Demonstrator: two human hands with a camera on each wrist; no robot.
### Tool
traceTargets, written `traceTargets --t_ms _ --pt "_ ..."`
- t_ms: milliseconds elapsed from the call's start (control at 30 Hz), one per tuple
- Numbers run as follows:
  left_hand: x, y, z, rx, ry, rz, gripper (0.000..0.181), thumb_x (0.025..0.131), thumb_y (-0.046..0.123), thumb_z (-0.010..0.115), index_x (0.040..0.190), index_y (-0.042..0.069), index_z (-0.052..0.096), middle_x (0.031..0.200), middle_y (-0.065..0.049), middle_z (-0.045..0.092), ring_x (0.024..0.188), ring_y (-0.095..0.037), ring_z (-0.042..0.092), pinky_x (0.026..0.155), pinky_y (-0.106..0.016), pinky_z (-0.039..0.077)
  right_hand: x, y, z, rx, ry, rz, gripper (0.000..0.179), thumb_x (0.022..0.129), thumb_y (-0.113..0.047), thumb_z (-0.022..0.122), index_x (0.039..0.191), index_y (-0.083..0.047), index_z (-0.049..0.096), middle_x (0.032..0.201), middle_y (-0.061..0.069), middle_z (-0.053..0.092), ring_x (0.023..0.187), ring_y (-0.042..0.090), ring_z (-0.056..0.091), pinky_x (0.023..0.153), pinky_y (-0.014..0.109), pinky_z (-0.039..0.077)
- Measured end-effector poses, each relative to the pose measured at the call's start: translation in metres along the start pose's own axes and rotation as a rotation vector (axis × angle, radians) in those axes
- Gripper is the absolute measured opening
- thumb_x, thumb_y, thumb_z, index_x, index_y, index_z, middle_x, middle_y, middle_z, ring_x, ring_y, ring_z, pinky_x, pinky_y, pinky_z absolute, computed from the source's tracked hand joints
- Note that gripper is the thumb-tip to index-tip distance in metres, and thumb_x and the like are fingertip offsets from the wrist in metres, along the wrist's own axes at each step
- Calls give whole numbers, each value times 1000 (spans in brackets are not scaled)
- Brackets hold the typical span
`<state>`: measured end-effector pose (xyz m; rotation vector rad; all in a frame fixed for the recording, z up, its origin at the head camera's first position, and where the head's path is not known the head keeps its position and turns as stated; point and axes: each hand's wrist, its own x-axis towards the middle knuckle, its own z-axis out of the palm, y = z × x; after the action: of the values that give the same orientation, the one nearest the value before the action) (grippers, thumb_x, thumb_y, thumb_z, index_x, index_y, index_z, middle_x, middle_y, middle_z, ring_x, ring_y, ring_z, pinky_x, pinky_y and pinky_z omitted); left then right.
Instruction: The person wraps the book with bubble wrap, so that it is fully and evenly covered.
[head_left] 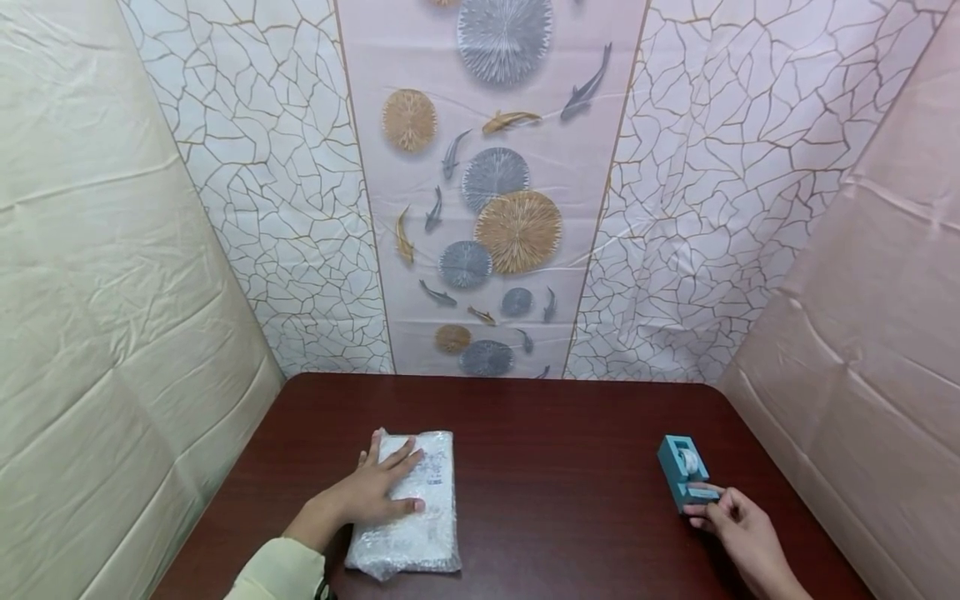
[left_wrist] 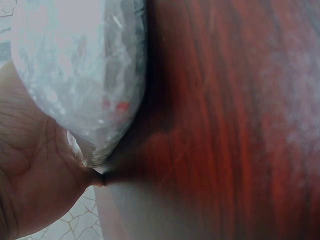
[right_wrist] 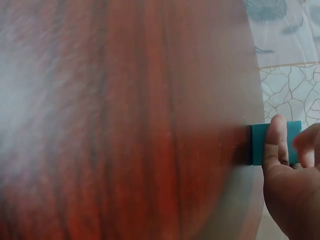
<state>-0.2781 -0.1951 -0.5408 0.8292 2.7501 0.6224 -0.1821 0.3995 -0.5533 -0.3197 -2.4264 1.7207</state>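
Note:
A flat rectangular package in clear bubble wrap (head_left: 438,525) lies on the table at left centre, with blurred print under the wrap. My left hand (head_left: 375,492) rests on top of it, fingers spread. In the left wrist view, the wrapped package (left_wrist: 75,65) fills the upper left beside the palm (left_wrist: 40,170). A teal tape dispenser (head_left: 672,475) with a roll of clear tape stands on the right side. My right hand (head_left: 738,525) holds its near end between thumb and fingers. The right wrist view shows fingers across the teal dispenser (right_wrist: 258,145); the tape's loose end cannot be made out.
The dark red-brown wooden table (head_left: 555,500) stretches between the package and the dispenser. A patterned cloth (head_left: 495,275) hangs behind its far edge. Pale cloth sheets (head_left: 97,333) close off the left and right sides.

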Motion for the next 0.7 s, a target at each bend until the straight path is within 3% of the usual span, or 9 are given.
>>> traceTargets --t_ms 100,200,433,700 --pt "0 1 -1 -3 -3 -2 94 104 64 66 176 15 31 186 -11 16 162 -67 -18 124 -89 7 -2 2 -1 63 -17 -13 25 114 -7 59 96 9 52 129 -9 68 99 6 80 86 31 68" --pt "0 2 -1 -5 -6 -1 94 104 64 66 176 15 31 186 -11 16 162 -68 -18 124 -89 7 -4 4 -2 103 -36 -26 31 113 -15 64 105 14 56 120 -23 68 101 8 80 86 31 68" --pt "-1 0 2 -5 -5 -1 95 103 65 66 175 15 31 186 -11 17 162 -68 -17 124 -90 8 -7 2 -4 85 -61 -18 33 113 -17 65 123 14 64 120 -32 66 101 11 80 85 34 69" --pt "1 0 1 -13 -6 0 93 104 64 66 176 16 31 186 -11 17 162 -68 -19 124 -90 7 -11 -6 1 -19 -14 -59 38 109 -23 72 128 10 69 119 -39 61 96 4 77 80 34 69"
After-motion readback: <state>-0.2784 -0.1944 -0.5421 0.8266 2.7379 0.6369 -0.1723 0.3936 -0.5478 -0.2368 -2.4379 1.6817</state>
